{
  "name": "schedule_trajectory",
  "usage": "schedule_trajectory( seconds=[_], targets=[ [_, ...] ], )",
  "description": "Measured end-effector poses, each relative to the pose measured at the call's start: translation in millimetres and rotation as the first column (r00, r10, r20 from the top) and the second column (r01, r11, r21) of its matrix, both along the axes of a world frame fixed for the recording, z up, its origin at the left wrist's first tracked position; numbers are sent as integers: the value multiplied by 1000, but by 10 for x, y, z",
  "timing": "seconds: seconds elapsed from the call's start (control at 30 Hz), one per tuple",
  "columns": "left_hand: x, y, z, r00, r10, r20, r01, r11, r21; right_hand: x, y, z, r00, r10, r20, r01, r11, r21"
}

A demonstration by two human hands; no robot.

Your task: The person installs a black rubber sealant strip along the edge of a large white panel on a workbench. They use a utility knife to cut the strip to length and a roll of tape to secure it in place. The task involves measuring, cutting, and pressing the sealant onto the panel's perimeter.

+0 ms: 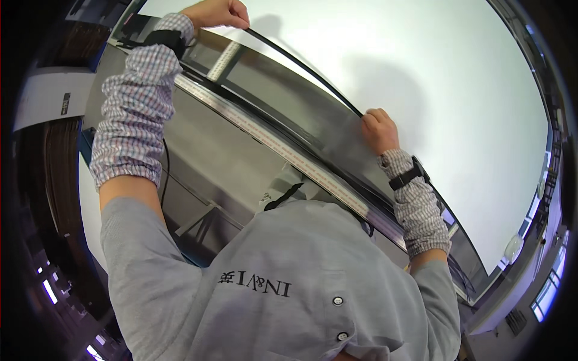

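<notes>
A thin black strip [304, 67] runs between my two hands, bowing slightly over the near edge of a large white panel [457, 90]. At the upper left my left hand [220, 13] is closed, pinching the strip near one end. My right hand [380, 129] is closed too, with the strip running into its fingers at the panel's near edge. Whether the strip goes on past either hand is hidden. Shadows of the hands fall across the white surface. Checked sleeve covers and black wrist straps are on both forearms.
Between the panel and my body lies a long pale rail [265, 129] with printed marks, beside dark bars. A grey surface [205, 150] is below it. Stacked brown sheets [63, 174] stand at the left. A thin dark cable [167, 165] hangs by my left forearm.
</notes>
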State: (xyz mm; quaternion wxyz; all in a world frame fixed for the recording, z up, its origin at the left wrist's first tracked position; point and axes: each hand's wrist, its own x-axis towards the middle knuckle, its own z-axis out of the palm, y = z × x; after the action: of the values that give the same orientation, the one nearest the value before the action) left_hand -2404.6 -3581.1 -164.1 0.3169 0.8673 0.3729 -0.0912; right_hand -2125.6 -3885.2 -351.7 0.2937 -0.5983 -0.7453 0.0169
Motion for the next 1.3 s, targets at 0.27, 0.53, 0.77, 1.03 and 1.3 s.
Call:
schedule_trajectory(
  seconds=[0.27, 0.53, 0.77, 1.03, 1.3],
  targets=[
    [-672, 627, 382, 997, -75, 4, 73, 974, 215, -134, 43, 142, 997, -82, 10, 82, 996, -22],
    [-759, 788, 105, 993, -71, 92, 55, 985, 163, -442, 542, 43, 1000, -9, 14, 10, 1000, -17],
    [-804, 794, -33, 994, -21, 109, 14, 997, 74, -831, 1092, -45, 999, 30, -13, -29, 998, 59],
    [-907, 980, -87, 993, 5, 119, -10, 999, 36, -1222, 1608, -47, 999, 36, -24, -36, 999, 15],
    [-1379, 1631, 166, 995, -101, 0, 99, 971, 217, -1314, 1612, 85, 1000, 13, 1, -13, 999, -40]
  ],
)
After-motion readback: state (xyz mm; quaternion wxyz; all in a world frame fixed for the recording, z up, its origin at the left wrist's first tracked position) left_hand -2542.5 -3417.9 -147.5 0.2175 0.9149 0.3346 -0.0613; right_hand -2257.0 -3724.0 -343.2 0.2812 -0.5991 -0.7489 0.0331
